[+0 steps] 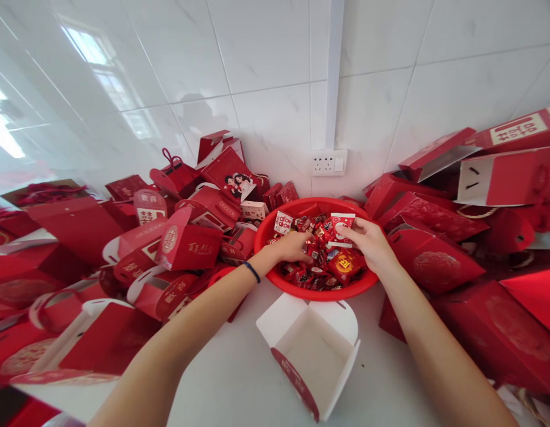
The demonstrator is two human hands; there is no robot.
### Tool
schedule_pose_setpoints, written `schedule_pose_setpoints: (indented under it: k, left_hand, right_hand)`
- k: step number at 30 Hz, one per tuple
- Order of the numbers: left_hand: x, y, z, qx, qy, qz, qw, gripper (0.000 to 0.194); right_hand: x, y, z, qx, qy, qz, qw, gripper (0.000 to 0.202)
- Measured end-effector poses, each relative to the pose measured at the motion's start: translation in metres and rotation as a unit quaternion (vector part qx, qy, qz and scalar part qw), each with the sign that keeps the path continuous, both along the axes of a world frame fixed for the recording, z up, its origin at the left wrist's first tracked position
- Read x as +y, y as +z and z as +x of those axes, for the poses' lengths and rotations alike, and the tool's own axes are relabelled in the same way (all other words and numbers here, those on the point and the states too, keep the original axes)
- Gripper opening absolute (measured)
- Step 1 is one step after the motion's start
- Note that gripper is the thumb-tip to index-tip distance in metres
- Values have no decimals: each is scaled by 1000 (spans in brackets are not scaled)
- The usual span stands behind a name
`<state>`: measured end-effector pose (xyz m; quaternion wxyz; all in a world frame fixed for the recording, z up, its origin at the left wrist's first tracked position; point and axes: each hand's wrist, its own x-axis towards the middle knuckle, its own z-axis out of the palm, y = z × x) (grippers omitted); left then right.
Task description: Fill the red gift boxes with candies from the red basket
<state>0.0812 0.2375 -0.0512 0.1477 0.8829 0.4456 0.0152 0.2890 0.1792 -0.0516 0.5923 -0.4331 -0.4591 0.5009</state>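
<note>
A round red basket (pixel 319 292) holds many small wrapped sweets (pixel 346 261) in red, with some little printed packets among them. My left hand (pixel 295 246) reaches into its left half, fingers curled down among the sweets; whatever they grip is hidden. On the right side of the basket my right hand (pixel 368 240) pinches a small red and white packet (pixel 343 228) between thumb and fingers. In front of the basket an open box (pixel 317 350) stands with its flaps spread, white inside with a red outer flap, and nothing shows inside it.
Many red gift boxes (pixel 190 240) are piled on the left, and more red boxes (pixel 439 261) are heaped on the right. Behind them is a tiled wall (pixel 270 53) with a socket (pixel 328 162). The white table (pixel 221 373) shows beside the open box.
</note>
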Motion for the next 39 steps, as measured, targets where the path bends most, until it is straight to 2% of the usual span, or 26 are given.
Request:
schedule_pose_setpoints:
  k: [3, 7, 10, 11, 14, 16, 19, 23, 28, 33, 35, 37, 39]
  left_hand:
    - [1, 1, -1, 0, -27, -30, 999, 32]
    - [-1, 2, -3, -34, -39, -50, 997, 28]
    - [2, 3, -5, -183, 0, -50, 982, 28]
    - [3, 4, -6, -260, 22, -57, 964, 30]
    - [8, 6, -8, -455, 65, -123, 879, 42]
    - [10, 8, -7, -518, 65, -173, 835, 50]
    - [10, 12, -3, -548, 56, -208, 808, 55]
    - [11, 20, 9, -534, 32, -212, 818, 54]
    - [12, 27, 28, -506, 4, -184, 843, 54]
    - [10, 30, 35, -495, -30, -174, 851, 48]
    - [9, 31, 32, -466, -13, -166, 869, 47]
    - [11, 30, 27, -402, 37, -148, 903, 42]
    - [14, 28, 21, -307, 94, -92, 942, 36]
  right_hand:
    - [0, 2, 2, 32, -9, -6, 999, 46]
    - [1, 3, 3, 65, -8, -14, 998, 42]
    - [2, 4, 4, 79, -4, -17, 997, 37]
    - [2, 5, 4, 83, -1, -19, 996, 34]
    - [2, 8, 4, 87, 10, -25, 996, 29]
    - [0, 10, 4, 93, 34, -32, 995, 29]
    - [-3, 13, 2, 110, 89, -43, 989, 32]
    - [-6, 15, 2, 123, 101, -52, 986, 36]
    - [-4, 14, 0, 131, 36, -63, 989, 32]
    - [-2, 13, 0, 139, -14, -64, 988, 31]
    - [-2, 13, 1, 144, -32, -58, 987, 30]
    - [-1, 13, 1, 148, -39, -56, 987, 27]
    - [-2, 14, 0, 148, -38, -57, 987, 24]
